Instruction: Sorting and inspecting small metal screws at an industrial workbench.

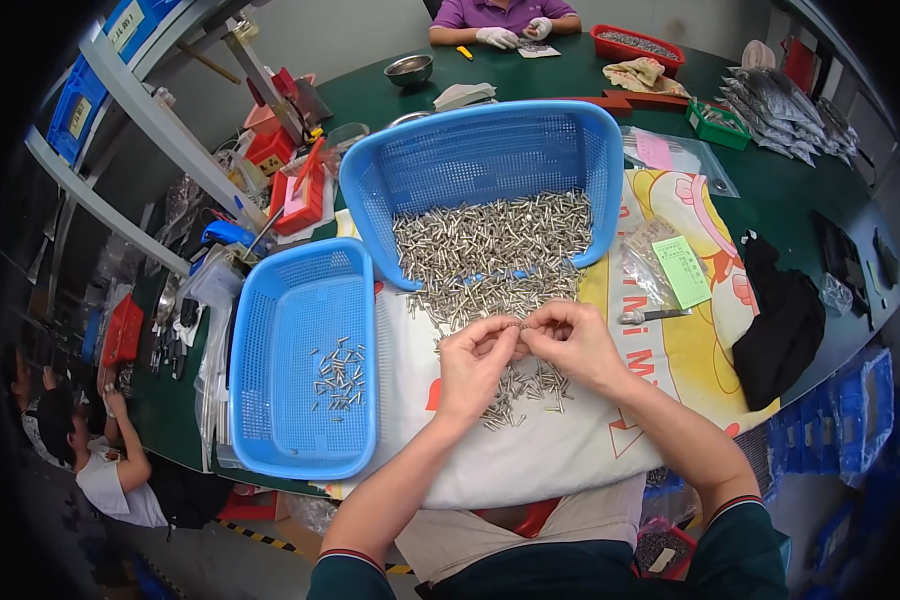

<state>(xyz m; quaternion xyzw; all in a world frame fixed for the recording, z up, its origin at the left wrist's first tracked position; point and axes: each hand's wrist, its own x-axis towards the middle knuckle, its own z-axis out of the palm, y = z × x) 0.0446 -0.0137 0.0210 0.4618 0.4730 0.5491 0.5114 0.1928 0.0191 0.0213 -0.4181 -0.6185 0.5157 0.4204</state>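
Observation:
My left hand [475,365] and my right hand [578,348] meet above the cloth, thumbs and fingertips pinched together. Between them is a small metal pin, mostly hidden by the fingers. Around and beneath my hands spreads a pile of small shiny metal pins [490,298]. It spills from a large blue perforated basket [480,125] that lies tipped toward me, with many more pins inside. To the left of my hands sits a shallower blue basket [280,350], upright, holding a small heap of the same pins [342,375] at its right side.
A patterned cloth [610,440] covers the green table here. On its right lie a clear bag with a green label [682,270] and a black cloth [780,310]. Metal shelving [140,120] stands at left. Across the table a gloved person [500,20] works near a red tray [638,45].

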